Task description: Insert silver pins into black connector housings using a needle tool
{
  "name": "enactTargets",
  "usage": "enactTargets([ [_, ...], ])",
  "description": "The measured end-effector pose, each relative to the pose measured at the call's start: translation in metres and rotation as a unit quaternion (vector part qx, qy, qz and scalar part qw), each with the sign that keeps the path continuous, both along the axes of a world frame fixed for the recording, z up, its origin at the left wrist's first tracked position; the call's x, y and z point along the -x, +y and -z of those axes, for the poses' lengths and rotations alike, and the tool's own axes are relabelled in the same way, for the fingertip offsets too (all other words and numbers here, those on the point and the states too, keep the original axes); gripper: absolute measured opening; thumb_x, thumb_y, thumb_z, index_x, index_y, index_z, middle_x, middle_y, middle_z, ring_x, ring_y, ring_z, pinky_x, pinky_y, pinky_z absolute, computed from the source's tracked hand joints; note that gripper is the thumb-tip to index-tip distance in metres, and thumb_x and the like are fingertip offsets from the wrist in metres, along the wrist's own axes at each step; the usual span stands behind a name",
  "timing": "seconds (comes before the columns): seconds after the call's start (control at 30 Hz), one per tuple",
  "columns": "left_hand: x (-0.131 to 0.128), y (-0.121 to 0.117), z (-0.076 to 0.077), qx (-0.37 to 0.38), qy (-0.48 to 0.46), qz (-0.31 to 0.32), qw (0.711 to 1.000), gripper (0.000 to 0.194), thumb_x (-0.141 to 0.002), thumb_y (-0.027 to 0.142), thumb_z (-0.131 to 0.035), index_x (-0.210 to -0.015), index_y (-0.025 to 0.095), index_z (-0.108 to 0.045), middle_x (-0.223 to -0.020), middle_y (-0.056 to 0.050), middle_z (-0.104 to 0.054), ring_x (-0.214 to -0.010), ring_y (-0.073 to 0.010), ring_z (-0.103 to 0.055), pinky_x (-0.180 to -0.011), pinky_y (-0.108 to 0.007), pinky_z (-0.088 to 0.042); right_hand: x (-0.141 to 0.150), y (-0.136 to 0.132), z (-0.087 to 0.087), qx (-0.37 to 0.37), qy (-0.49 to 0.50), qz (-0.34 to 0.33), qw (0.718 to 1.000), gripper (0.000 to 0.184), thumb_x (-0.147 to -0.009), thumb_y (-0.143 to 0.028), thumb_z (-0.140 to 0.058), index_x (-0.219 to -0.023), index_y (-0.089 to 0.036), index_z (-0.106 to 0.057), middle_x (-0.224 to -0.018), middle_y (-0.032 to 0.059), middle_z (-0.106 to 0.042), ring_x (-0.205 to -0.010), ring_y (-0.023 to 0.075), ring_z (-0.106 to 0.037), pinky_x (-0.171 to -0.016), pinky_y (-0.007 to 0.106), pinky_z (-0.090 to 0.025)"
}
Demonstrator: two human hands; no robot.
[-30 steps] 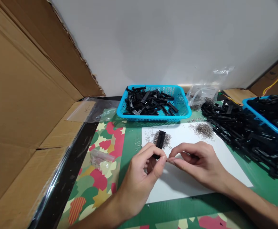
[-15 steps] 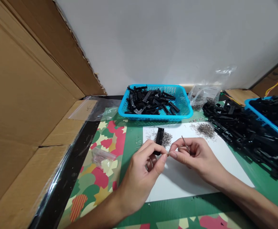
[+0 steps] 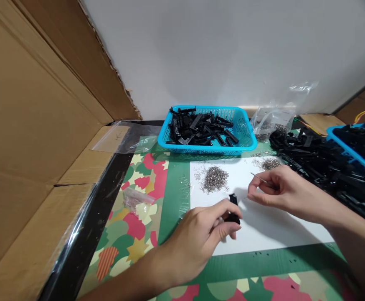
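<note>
Holding a black part (image 3: 232, 218) in the curled left hand (image 3: 199, 234), with thumb and forefinger slightly apart. Right of that grip, clasping a thin metal rod (image 3: 259, 178) in the right hand (image 3: 279, 190), with the pinch nearly closed. Beyond both hands, facing a pile of metal pieces (image 3: 216, 179), then a blue basket (image 3: 207, 151).

A blue basket (image 3: 207, 149) of black parts (image 3: 198, 125) and a heap of tiny metal pieces (image 3: 215, 179) suggest a workshop

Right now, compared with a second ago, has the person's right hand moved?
Yes. Judged against the white sheet, the right hand has shifted rightward and slightly toward the sheet's far edge, away from the left hand.
</note>
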State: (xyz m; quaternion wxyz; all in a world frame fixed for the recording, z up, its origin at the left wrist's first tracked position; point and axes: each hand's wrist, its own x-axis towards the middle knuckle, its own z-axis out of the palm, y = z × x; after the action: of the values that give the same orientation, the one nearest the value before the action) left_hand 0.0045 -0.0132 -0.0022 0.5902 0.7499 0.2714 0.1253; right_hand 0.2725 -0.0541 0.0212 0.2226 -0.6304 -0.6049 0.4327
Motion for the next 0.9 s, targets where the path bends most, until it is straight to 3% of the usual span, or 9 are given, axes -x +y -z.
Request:
enactTargets([
  [0.2,-0.001,-0.001,0.003,-0.061,0.013,0.025,0.998,0.02,-0.112,0.028,-0.053,-0.118,0.025,-0.072,-0.076,0.003,-0.072,-0.068,-0.0135,-0.068,-0.069,-0.024,-0.051,0.007,0.004,0.003,0.03,-0.03,-0.032,0.999,0.02,-0.091,-0.031,-0.071,-0.076,-0.018,-0.076,-0.058,-0.0072,-0.035,-0.056,0.0108,-0.027,-0.049,0.028,-0.019],
  [0.63,-0.001,0.0,0.002,-0.053,0.024,0.036,0.998,0.02,-0.112,0.026,-0.051,-0.115,0.026,-0.071,-0.077,0.004,-0.071,-0.069,-0.0132,-0.067,-0.072,-0.024,-0.051,0.018,0.006,0.007,-0.006,-0.041,-0.004,0.999,0.016,-0.084,-0.024,-0.069,-0.07,-0.017,-0.075,-0.056,-0.0068,-0.039,-0.053,0.0097,-0.03,-0.047,0.026,-0.022],
  [0.9,0.0,0.0,0.003,-0.042,0.029,0.04,0.998,0.02,-0.114,0.034,-0.05,-0.116,0.028,-0.068,-0.077,0.005,-0.072,-0.067,-0.0124,-0.065,-0.07,-0.024,-0.049,0.027,0.006,0.008,-0.001,-0.045,0.012,0.999,0.015,-0.086,-0.023,-0.07,-0.074,-0.017,-0.078,-0.056,-0.0063,-0.043,-0.054,0.0099,-0.034,-0.048,0.026,-0.025],
])
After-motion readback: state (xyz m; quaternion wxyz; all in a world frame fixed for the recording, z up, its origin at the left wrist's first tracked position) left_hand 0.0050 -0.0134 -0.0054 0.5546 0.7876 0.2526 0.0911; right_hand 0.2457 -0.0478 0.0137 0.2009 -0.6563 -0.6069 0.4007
